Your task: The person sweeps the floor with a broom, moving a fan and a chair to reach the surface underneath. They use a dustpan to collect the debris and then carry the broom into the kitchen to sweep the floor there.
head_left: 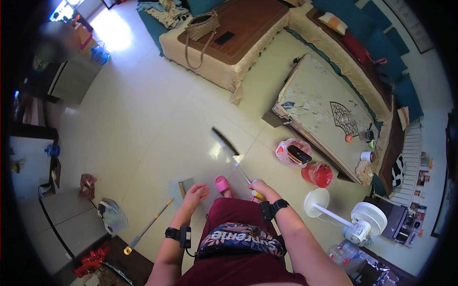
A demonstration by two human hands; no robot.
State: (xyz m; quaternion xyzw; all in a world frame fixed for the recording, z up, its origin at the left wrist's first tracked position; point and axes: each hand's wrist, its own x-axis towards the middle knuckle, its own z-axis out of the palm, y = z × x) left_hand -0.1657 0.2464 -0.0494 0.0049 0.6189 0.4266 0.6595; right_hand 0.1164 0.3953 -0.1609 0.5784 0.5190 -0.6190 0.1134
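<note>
My right hand [260,188] is closed round the handle of a broom [225,140], near the yellow part of its stick. The broom's dark bristle head rests on the pale floor ahead of my feet. My left hand [195,197] holds nothing, its fingers loosely bent and apart. Close beside it on the left is a grey dustpan [180,187]; its long handle [150,225], grey and yellow, reaches back toward the lower left. A pink slipper [222,184] shows on one foot between my hands.
To the right stand a bag-lined bin [293,151], a red bucket [317,175], a white fan [365,223] and a low table [324,109]. A sofa [205,71] bearing a handbag [202,27] runs across the back. A plastic bag [112,217] lies at left.
</note>
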